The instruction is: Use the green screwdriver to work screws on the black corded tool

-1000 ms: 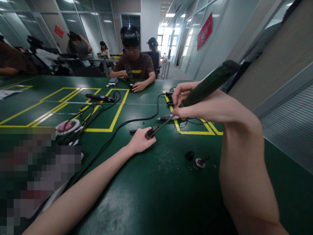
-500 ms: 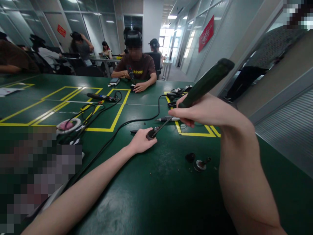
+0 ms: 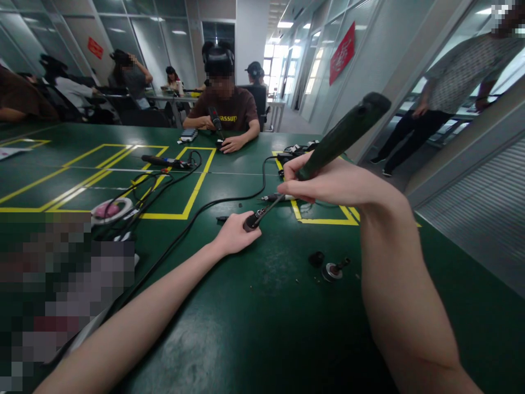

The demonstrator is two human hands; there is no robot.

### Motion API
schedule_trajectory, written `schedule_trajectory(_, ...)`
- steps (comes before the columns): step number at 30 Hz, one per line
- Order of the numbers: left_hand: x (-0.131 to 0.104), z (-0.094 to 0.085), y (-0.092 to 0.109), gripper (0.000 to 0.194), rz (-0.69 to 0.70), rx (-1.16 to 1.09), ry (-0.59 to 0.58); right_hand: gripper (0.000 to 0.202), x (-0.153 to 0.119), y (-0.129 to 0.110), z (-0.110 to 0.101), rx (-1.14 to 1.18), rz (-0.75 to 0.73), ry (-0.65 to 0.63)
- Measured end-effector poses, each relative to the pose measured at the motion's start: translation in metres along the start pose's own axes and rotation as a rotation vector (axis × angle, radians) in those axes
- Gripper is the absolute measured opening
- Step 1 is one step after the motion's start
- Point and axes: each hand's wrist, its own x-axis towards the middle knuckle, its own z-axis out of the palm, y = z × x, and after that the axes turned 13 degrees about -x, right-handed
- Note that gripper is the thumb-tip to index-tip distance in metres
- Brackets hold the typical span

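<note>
on the dark green surface (image 3: 254,328) with yellow tape lines, the left hand (image 3: 234,234) rests with its fingers curled in a tight grip on a small black round part (image 3: 249,224). the right hand (image 3: 328,180) is closed around the long dark green electric screwdriver (image 3: 342,134), which leans down to the left. its thin metal tip touches the small part. near the right arm lie a little black cap (image 3: 315,259) and a small round metal piece (image 3: 333,271). a black cable (image 3: 192,219) runs past the left hand.
</note>
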Motion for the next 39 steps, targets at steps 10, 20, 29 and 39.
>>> schedule_trajectory(10, 0.0, -0.0006, 0.002, 0.025, -0.022, -0.006, 0.0, 0.037, -0.0002, -0.001, 0.003, -0.025, 0.061, -0.016)
schedule_trajectory(20, 0.0012, -0.0007, 0.0019, 0.027, -0.022, -0.006, -0.004, 0.049, 0.0061, -0.0005, 0.0085, -0.113, 0.1, 0.039)
schedule_trajectory(29, 0.0005, -0.0013, 0.0016, 0.027, -0.022, -0.024, -0.007, 0.035, 0.0039, -0.0016, 0.0032, -0.065, 0.063, -0.028)
schedule_trajectory(39, 0.001, -0.0002, 0.0, 0.026, -0.016, -0.005, -0.007, 0.035, 0.0021, -0.0014, 0.0045, -0.068, 0.126, -0.039)
